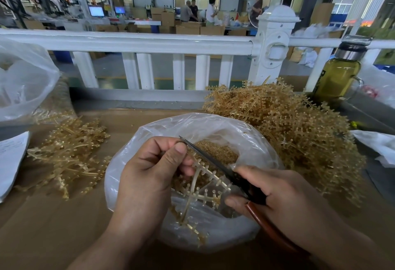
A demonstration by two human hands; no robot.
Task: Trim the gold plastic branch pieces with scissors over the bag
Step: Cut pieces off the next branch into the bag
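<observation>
Pinching gold branch piece (193,197) over bag (192,120), left hand (149,175) at 9 o'clock; right hand (284,197), 3 o'clock, grips scissors (213,161).

Gold branch piece (210,198); milky-clear bag (192,124) — trimmings inside the same gold. The scissors (213,163): dark blades, reddish-brown handle. White railing (128,45); bottle (337,77) of olive-yellow liquid, cap seemingly black and silver.

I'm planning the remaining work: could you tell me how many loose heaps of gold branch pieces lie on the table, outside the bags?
2: a smaller heap left of the centre bag, a larger heap right of it. The left bag may hide more.
</observation>
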